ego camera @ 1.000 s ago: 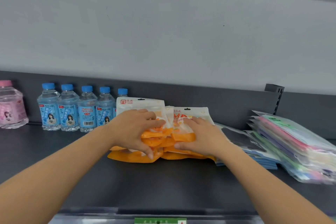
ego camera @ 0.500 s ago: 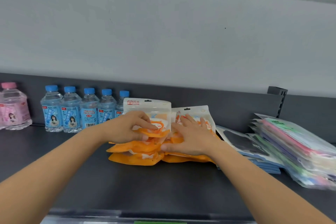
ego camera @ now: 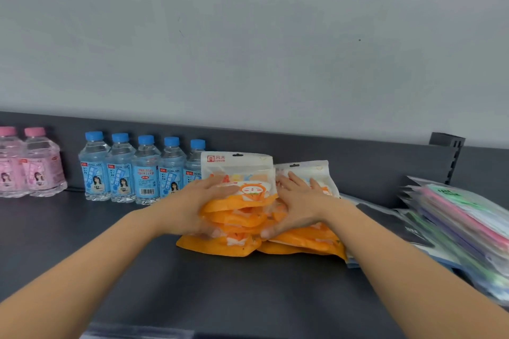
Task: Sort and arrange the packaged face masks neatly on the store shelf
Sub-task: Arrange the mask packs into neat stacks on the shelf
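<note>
Several orange and white face mask packs (ego camera: 242, 201) lie heaped on the dark shelf (ego camera: 248, 289), some leaning against its back panel. My left hand (ego camera: 192, 206) grips the left side of the upper packs, thumb on top and fingers curled beneath. My right hand (ego camera: 298, 206) holds the same bundle from the right, fingers spread over the top, thumb at the front edge. More orange packs (ego camera: 305, 242) lie flat below my right hand.
Blue-capped water bottles (ego camera: 132, 173) stand in a row behind the packs on the left, pink bottles (ego camera: 24, 165) further left. A tall stack of pastel mask packs (ego camera: 462, 226) and dark flat packs (ego camera: 385, 217) fill the right side.
Both hands have gathered the upper orange packs from each side and raised them slightly off the heap. The view has shifted, bringing a second pink bottle into sight.
</note>
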